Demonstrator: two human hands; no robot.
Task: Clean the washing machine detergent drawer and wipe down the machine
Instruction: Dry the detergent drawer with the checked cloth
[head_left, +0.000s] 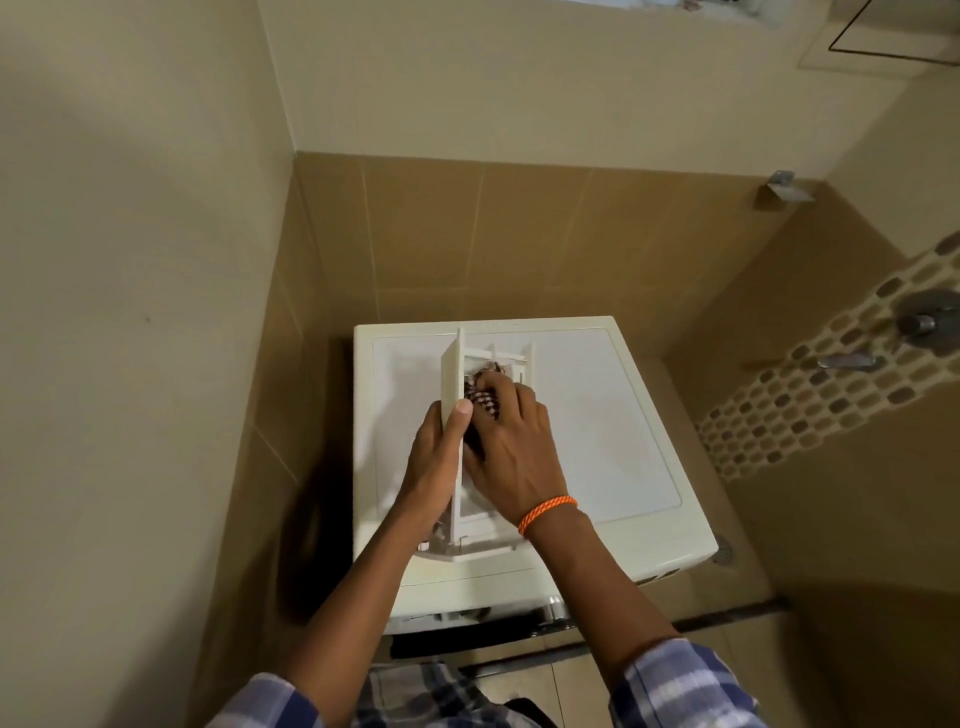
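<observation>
Detergent drawer (460, 415), taken out of its slot, is being kept on top of the washing machine (597, 415), probably so its compartments are being reached from above. It is being steadied by the left hand (434, 467), whose thumb and fingers are being wrapped round the side wall. A checked cloth (483, 400) is being pressed into a compartment by the right hand (511, 447), fingers curled over it. Most of the cloth and the compartment floor are being hidden by the hands; any residue cannot be made out.
</observation>
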